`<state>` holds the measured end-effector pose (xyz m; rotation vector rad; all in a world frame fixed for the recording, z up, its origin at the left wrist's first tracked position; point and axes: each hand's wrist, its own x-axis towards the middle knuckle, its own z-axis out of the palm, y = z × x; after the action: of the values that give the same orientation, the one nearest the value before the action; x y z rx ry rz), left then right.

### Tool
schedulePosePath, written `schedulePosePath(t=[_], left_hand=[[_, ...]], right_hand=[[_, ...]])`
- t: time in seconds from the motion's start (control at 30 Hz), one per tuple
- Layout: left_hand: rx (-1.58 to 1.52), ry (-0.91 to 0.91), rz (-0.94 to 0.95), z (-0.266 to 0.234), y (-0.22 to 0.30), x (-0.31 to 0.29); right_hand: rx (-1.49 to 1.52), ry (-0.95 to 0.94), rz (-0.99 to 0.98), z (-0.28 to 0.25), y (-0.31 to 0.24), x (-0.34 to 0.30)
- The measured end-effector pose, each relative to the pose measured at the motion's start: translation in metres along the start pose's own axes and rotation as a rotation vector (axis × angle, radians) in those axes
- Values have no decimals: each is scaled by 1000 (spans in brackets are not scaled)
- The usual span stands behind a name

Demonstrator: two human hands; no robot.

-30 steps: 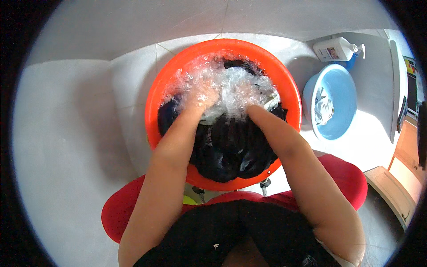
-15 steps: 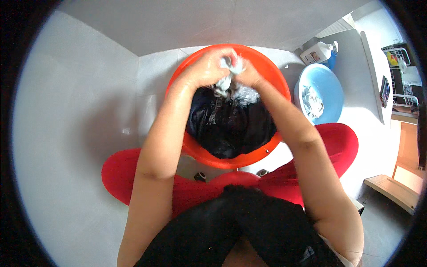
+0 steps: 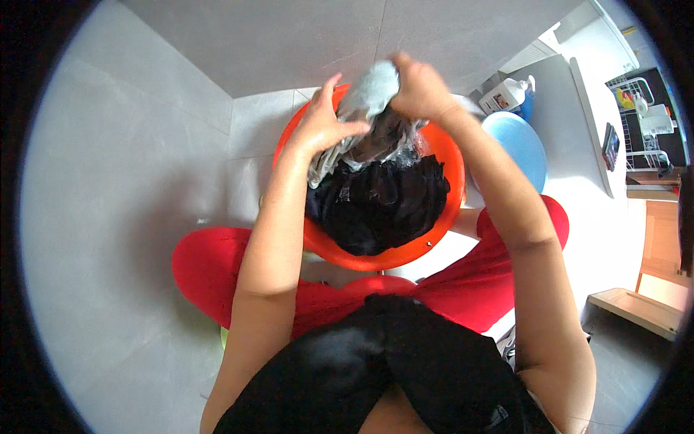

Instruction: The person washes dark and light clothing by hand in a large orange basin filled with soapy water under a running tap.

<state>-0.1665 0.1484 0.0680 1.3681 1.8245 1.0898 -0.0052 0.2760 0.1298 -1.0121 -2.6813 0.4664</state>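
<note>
My right hand [image 3: 421, 90] is closed on a wet, pale grey-green cloth [image 3: 374, 88] and holds it up over the far side of an orange-red basin [image 3: 408, 258]. The cloth hangs down in folds toward the left, its kind of garment not plain. Beside its left edge is my left hand [image 3: 319, 129], fingers and thumb spread apart, the thumb against or just over the cloth. Dark, wet clothes [image 3: 383, 210] fill the basin, with clear water and some suds at their far edge.
To the right stands a light-blue basin [image 3: 522, 148], partly behind my right forearm. Beyond it are a white pump bottle [image 3: 504, 97] and a blue bottle [image 3: 527, 107]. A phone [image 3: 611, 147] lies on the white ledge. Grey walls [image 3: 303, 43] rise close ahead and at left.
My hands have moved apart, and the bunched cloth has opened out and hangs from my right hand. The left hand has loosened, its fingers now spread. My right forearm now covers part of the blue basin.
</note>
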Motion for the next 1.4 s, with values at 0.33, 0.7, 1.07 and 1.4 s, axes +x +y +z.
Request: schedulePosePath(t=[0.33,0.7,1.07,1.4], left_hand=[[756,-436,-506,109,-120,-24],[745,-250,-213,150,-196,49],[655,-373,-450,141,-178,25],[-920,67,-712,88,-60,-44]], right_hand=[[-286,-612,168,224,71,-51],[-150,-1057,192,302,129,-21],[-85,-994,201,260,119,1],[25,-445,-69,-8,24,-24]])
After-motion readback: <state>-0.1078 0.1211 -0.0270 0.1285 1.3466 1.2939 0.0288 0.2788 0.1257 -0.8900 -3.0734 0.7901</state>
